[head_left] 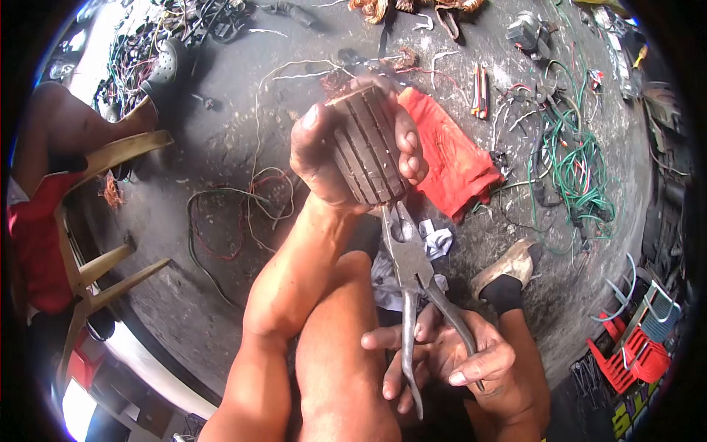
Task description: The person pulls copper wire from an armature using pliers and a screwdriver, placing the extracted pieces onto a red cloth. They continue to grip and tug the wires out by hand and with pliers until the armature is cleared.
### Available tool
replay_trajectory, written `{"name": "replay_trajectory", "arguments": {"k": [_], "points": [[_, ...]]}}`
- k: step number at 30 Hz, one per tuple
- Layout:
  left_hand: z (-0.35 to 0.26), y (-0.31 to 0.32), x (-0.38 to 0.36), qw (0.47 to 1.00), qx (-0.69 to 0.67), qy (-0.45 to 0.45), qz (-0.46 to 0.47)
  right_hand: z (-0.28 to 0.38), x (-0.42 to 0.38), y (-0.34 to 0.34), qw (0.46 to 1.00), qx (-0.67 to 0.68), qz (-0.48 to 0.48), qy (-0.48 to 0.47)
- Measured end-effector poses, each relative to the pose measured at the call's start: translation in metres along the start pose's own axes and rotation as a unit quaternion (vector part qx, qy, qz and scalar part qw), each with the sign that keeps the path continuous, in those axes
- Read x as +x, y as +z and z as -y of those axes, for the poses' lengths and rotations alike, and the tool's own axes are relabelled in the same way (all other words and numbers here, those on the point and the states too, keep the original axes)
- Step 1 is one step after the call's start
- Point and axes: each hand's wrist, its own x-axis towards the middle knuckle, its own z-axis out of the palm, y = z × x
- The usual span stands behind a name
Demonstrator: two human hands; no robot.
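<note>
A cylindrical, slotted motor armature [364,147] is gripped in my raised left hand [315,163], its fingers wrapped round both sides and the grooves facing me. Below it, my right hand [471,350] holds long metal pliers [410,261] by the handles, which are spread apart. The jaws reach up to the lower end of the armature, where their tips overlap its edge. A red cloth [445,155] lies on the floor just behind the armature. Beneath the pliers is a crumpled white cloth [438,239], beside my legs.
Tangled green wires [582,169] lie on the dark floor at right, with a small bundle of coloured sticks [481,92] nearby. Copper scraps [375,9] sit at the top. A wire pile [132,70] and a clog [163,68] are upper left. Wooden chair legs [118,287] stand at left.
</note>
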Motion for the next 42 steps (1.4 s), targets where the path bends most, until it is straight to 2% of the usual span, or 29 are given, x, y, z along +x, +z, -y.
{"name": "replay_trajectory", "arguments": {"k": [2,8,10,12,14,18,19,20,22,24,32,34,35,36,39,40,42], "points": [[-0.002,-0.001,0.002,0.999,0.036,0.007,0.04,-0.001,0.001,0.002,1.0,-0.01,-0.011,-0.003],[-0.002,0.003,0.0,0.998,0.043,0.01,0.035,-0.005,0.009,0.0,0.997,-0.062,-0.033,-0.032],[-0.003,0.004,-0.002,0.999,0.041,0.009,0.028,-0.007,0.01,-0.002,0.992,-0.058,-0.105,-0.043],[-0.004,0.008,-0.004,1.0,0.023,-0.002,0.019,-0.01,0.013,-0.003,0.991,-0.069,-0.104,-0.056],[-0.004,0.008,-0.004,0.999,0.032,0.008,0.024,-0.011,0.01,-0.006,0.992,-0.021,-0.124,-0.028],[-0.005,0.009,-0.009,1.0,0.016,-0.009,0.004,-0.008,0.01,-0.012,0.996,0.003,-0.085,-0.013],[-0.006,0.007,-0.01,0.997,0.073,-0.011,0.009,-0.008,0.01,-0.013,0.996,0.003,-0.086,-0.012],[-0.007,0.006,-0.013,0.992,0.128,-0.012,0.01,-0.008,0.009,-0.013,0.995,-0.01,-0.099,-0.007],[-0.005,0.003,-0.016,0.993,0.114,-0.016,-0.007,-0.007,0.006,-0.014,0.993,-0.022,-0.114,-0.003],[-0.004,-0.001,-0.019,0.995,0.1,-0.018,-0.024,-0.008,0.002,-0.012,0.982,-0.113,-0.149,-0.025],[-0.014,-0.016,-0.024,0.994,0.09,-0.058,-0.035,-0.002,0.001,-0.011,0.968,-0.174,-0.179,-0.037],[-0.016,-0.011,-0.024,0.993,0.06,-0.079,-0.058,0.002,-0.003,-0.01,0.968,-0.165,-0.185,-0.035],[-0.018,-0.005,-0.026,0.985,0.111,-0.093,-0.099,0.006,-0.005,-0.011,0.963,-0.201,-0.179,-0.031],[-0.021,0.001,-0.026,0.984,0.111,-0.094,-0.099,0.008,-0.006,-0.01,0.963,-0.2,-0.179,-0.031],[-0.027,0.012,-0.026,0.907,0.353,-0.148,-0.175,0.016,-0.014,-0.01,0.953,-0.217,-0.21,0.017],[-0.029,0.013,-0.028,0.86,0.445,-0.147,-0.2,0.016,-0.018,-0.007,0.947,-0.231,-0.224,-0.019],[-0.047,-0.016,-0.049,0.764,0.579,-0.061,-0.279,0.032,-0.038,0.004,0.901,-0.314,-0.296,-0.034]]}}
